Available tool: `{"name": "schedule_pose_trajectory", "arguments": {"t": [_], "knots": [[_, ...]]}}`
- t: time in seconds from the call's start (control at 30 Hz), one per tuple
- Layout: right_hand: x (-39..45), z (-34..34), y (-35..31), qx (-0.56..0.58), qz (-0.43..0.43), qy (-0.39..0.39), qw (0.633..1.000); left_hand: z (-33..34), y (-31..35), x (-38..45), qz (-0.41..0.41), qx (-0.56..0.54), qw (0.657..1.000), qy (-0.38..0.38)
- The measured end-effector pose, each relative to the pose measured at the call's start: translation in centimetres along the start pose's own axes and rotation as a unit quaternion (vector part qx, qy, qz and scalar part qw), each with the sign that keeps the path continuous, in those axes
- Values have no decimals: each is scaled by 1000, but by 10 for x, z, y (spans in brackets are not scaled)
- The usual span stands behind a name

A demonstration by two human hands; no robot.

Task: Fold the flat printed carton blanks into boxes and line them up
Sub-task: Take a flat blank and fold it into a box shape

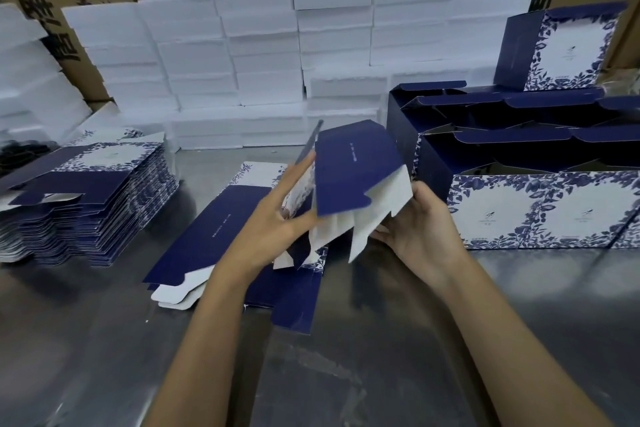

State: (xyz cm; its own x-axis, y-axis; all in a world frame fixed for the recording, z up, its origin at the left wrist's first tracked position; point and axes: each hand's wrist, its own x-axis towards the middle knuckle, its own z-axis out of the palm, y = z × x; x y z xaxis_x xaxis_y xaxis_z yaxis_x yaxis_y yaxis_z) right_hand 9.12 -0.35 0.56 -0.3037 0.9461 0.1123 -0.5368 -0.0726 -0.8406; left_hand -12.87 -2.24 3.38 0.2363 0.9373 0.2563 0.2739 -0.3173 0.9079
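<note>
A half-opened carton (353, 173) is held up over the middle of the surface (104, 340), between both hands. The left hand (277, 222) lies with straight fingers (301, 165) flat along the carton's left panel; the right hand (420, 222) curls its fingers round the lower right flap's edge. The carton's long axis runs roughly up and away from the person, its white bottom flaps (367, 232) hanging toward the wrists, so the right hand looks nearer for tucking them. Flat blanks (86, 198) are stacked toward the left edge, with more (221, 229) lying under the hands; finished boxes (540, 208) are lined up toward the right edge
</note>
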Motion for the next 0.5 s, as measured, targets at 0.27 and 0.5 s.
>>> {"name": "schedule_pose_trajectory", "arguments": {"t": [0.27, 0.5], "knots": [[3, 5, 10, -227, -48, -5, 973, 3, 1, 1, 16, -61, 993, 97], [9, 5, 29, -387, -80, 126, 910, 6, -3, 4, 38, -58, 987, 148]]}}
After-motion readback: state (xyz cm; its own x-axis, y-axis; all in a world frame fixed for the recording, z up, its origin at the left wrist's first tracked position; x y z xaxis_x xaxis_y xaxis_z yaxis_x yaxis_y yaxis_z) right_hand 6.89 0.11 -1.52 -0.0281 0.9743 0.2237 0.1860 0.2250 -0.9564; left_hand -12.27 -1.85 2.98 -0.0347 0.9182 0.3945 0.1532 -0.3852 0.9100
